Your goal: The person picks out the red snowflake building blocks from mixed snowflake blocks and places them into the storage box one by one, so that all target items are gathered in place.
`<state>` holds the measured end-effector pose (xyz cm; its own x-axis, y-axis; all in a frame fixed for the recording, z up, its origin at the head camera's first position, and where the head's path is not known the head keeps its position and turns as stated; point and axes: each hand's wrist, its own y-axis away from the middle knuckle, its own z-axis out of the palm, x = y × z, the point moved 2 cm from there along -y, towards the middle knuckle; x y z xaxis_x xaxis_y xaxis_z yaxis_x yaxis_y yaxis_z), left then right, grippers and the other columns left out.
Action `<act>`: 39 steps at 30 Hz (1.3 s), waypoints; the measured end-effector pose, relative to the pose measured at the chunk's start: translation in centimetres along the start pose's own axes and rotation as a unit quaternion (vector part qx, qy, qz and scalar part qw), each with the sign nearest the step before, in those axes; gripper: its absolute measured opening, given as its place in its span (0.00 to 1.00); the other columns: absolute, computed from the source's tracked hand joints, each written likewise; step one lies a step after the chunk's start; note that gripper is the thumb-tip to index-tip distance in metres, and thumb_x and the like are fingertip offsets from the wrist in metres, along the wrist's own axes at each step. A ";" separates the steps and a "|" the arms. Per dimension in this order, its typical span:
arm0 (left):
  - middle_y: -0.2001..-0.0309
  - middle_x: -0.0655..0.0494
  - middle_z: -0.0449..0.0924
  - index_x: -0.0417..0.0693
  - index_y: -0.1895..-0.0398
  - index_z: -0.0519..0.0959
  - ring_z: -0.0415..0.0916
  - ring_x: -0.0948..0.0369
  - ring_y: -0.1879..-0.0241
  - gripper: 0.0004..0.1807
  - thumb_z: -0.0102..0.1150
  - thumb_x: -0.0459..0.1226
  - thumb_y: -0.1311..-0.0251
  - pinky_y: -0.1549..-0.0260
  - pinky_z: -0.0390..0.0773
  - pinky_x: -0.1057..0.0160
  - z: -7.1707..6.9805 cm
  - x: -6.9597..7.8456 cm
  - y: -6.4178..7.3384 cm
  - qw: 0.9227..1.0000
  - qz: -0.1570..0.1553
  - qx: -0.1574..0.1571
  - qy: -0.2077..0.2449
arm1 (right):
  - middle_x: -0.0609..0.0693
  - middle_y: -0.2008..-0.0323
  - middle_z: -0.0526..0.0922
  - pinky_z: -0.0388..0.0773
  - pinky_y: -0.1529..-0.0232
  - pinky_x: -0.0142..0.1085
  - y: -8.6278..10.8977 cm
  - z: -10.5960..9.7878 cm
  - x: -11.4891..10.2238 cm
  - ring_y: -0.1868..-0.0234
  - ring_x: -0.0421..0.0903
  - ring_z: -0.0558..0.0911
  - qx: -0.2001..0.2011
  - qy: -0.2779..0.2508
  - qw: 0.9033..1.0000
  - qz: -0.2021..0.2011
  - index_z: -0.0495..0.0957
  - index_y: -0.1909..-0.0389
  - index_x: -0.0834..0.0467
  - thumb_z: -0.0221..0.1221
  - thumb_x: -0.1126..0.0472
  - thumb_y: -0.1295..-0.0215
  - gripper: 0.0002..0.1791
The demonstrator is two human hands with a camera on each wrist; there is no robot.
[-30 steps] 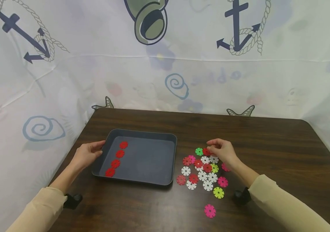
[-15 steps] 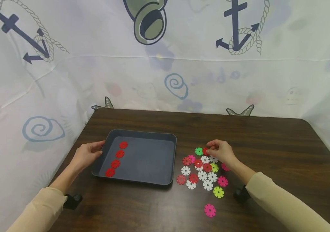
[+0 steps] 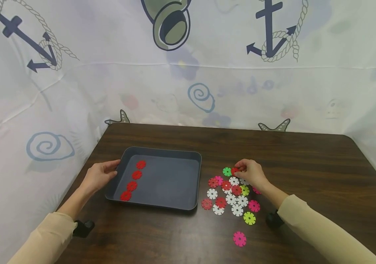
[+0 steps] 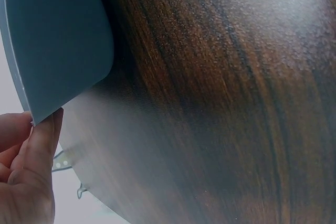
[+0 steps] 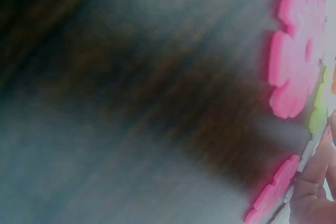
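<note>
With thumb and fingers, my left hand [image 3: 99, 177] grips the left rim of a dark grey baking tray [image 3: 171, 179]. In the left wrist view those fingers pinch the tray's edge. Inside the tray, several red notched discs [image 3: 131, 186] form a slanting row on the left. My right hand [image 3: 253, 174] is at the back of a loose pile, thumb and forefinger pinching a red notched disc [image 3: 235, 171]. A green disc [image 3: 227, 171] lies beside it. White discs [image 3: 231, 199], more red ones and yellow-green ones spread nearer, some overlapping.
The brown wood-grain table [image 3: 174, 242] carries everything. Pink discs [image 3: 239, 239] lie along the pile's right and near sides; a large one [image 5: 299, 51] shows in the right wrist view. Behind hangs a pale printed cloth [image 3: 161, 88].
My right hand has shifted slightly left and down, its thumb and forefinger drawing in on the red disc. The left hand and tray stay put.
</note>
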<state>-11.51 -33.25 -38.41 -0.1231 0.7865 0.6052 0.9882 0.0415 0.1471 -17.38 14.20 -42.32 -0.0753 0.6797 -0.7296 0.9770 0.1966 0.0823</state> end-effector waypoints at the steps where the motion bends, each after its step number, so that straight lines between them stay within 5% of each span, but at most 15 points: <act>1: 0.43 0.32 0.71 0.34 0.37 0.68 0.73 0.40 0.45 0.25 0.55 0.31 0.39 0.54 0.77 0.47 0.0 0.0 0.0 1.000 0.000 0.000 -0.001 | 0.58 0.66 0.79 0.71 0.69 0.34 0.0 0.0 0.0 0.68 0.47 0.73 0.000 0.002 1.000 0.000 0.78 0.58 0.67 0.64 0.68 0.44 0.13; 15: 0.41 0.32 0.69 0.34 0.36 0.66 0.70 0.39 0.43 0.25 0.53 0.31 0.37 0.53 0.75 0.46 -0.2 0.2 0.2 1.000 0.000 -0.007 0.004 | 0.56 0.68 0.79 0.72 0.70 0.33 0.4 0.0 -0.1 0.70 0.45 0.75 0.018 -0.001 0.999 -0.029 0.77 0.60 0.66 0.63 0.69 0.44 0.11; 39: 0.41 0.33 0.70 0.34 0.37 0.67 0.72 0.40 0.44 0.25 0.54 0.31 0.38 0.54 0.76 0.47 -0.2 0.2 0.2 1.000 0.003 -0.001 0.005 | 0.55 0.70 0.79 0.76 0.72 0.30 0.7 -0.7 -1.2 0.71 0.45 0.74 0.004 -0.084 0.996 0.002 0.78 0.60 0.66 0.60 0.69 0.40 0.08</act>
<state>-11.32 -33.22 -38.15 -0.1188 0.7808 0.6134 0.9887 0.0365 0.1451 -16.73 13.98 -40.94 -0.0372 0.5527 -0.8326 0.9787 0.1885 0.0814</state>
